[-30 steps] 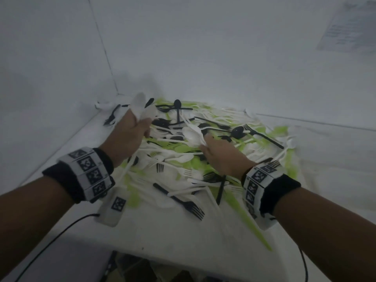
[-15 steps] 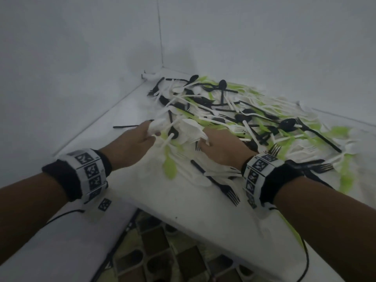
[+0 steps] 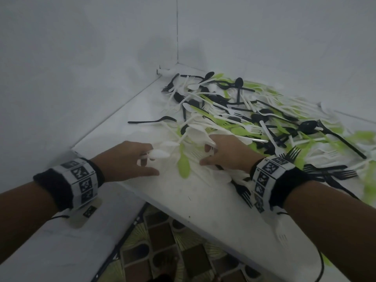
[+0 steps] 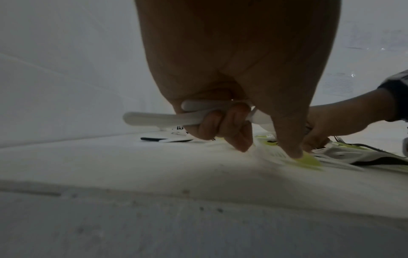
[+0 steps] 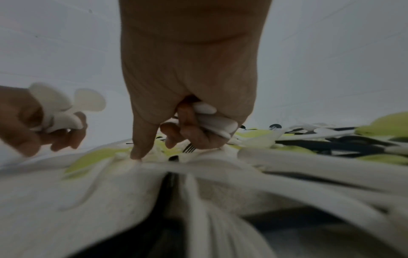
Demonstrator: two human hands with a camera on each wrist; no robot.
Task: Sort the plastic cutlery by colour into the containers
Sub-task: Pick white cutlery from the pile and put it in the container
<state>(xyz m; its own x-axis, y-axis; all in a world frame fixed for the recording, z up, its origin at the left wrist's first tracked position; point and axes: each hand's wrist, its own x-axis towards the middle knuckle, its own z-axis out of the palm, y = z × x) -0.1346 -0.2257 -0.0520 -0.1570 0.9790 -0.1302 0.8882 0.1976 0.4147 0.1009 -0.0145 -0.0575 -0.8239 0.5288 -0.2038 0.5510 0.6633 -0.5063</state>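
Note:
A heap of white, black and green plastic cutlery [image 3: 254, 119] covers the white table [image 3: 203, 200] toward the far corner. My left hand [image 3: 130, 159] grips a bunch of white spoons [image 3: 157, 154] by their handles [image 4: 159, 118] at the heap's near-left edge. My right hand [image 3: 225, 153] holds more white cutlery [image 3: 198, 133] in its curled fingers [image 5: 194, 134], low over white pieces. A green spoon [image 3: 183, 164] lies between the two hands. No containers are in view.
White walls meet at the corner [image 3: 177, 62] behind the heap. The table's near edge [image 3: 183, 216] runs diagonally, with patterned floor [image 3: 173, 251] below it. A lone black spoon [image 3: 154, 120] lies left of the heap. A black fork [image 3: 243, 193] lies by my right wrist.
The view has swung left and down, showing more floor. Both hands have come toward the near table edge with their white cutlery, and the left hand has dropped lower.

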